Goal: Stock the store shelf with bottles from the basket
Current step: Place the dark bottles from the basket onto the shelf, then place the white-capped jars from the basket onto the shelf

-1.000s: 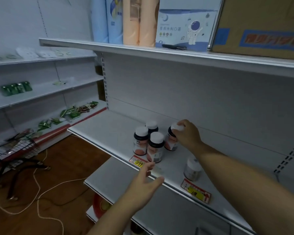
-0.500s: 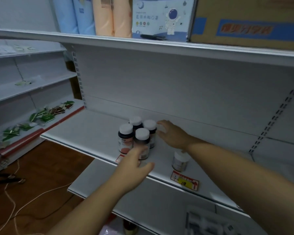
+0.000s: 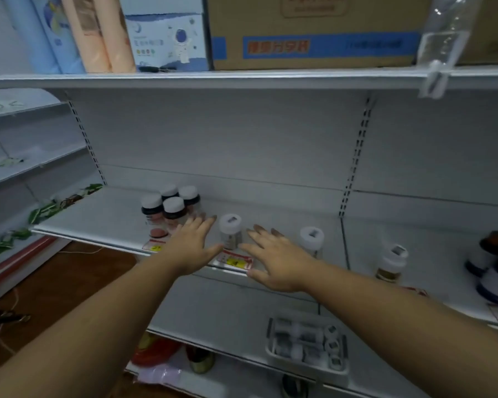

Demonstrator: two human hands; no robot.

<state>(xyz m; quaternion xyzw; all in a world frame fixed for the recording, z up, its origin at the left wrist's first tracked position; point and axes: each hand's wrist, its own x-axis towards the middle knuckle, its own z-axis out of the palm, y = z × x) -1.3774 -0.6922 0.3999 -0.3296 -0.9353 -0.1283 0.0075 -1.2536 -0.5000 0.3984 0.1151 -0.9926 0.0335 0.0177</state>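
Several dark bottles with white caps [image 3: 171,209] stand grouped on the white middle shelf [image 3: 104,219]. A pale white-capped bottle [image 3: 230,232] stands alone to their right, near the shelf's front edge. My left hand [image 3: 194,245] is stretched out flat just left of it, fingers straight, holding nothing. My right hand [image 3: 273,258] is spread flat just right of it, also empty. Neither hand touches the pale bottle. Two more pale bottles [image 3: 311,239] [image 3: 393,261] stand further right. A white basket [image 3: 306,347] with several small bottles sits on the lower shelf.
Dark jars [image 3: 493,268] stand at the far right of the shelf. Yellow-red price tags [image 3: 235,261] line the front edge. The upper shelf carries a cardboard box [image 3: 314,33] and packaged goods. Green packets [image 3: 45,209] lie on the left shelving. Cables trail on the brown floor.
The view has swung right. My right hand has left the dark bottle group and moved right and nearer, past the pale bottle. My left hand has risen to that bottle's left side.
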